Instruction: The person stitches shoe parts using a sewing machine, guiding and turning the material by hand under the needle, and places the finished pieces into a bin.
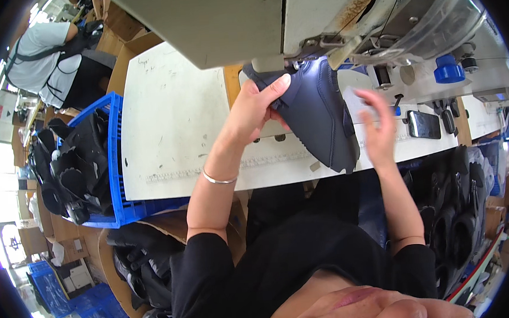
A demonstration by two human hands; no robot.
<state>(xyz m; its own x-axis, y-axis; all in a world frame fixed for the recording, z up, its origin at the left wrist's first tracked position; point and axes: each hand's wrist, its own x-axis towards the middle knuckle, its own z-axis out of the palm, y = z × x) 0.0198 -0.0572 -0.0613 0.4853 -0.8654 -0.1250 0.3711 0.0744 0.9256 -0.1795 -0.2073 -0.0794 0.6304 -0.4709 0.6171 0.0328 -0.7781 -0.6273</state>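
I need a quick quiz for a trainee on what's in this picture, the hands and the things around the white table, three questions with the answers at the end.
1. Multiple choice: which hand grips the dark shoe upper?
A) right
B) left
C) neither
2. True or false: the phone lies to the left of the dark shoe upper.
3. Fill in the blank: the crate at the left end of the white table is ____ in colour.

Key:
1. B. The left hand grips it; the right hand, blurred, is off to its right.
2. False. It lies to the right.
3. Blue.
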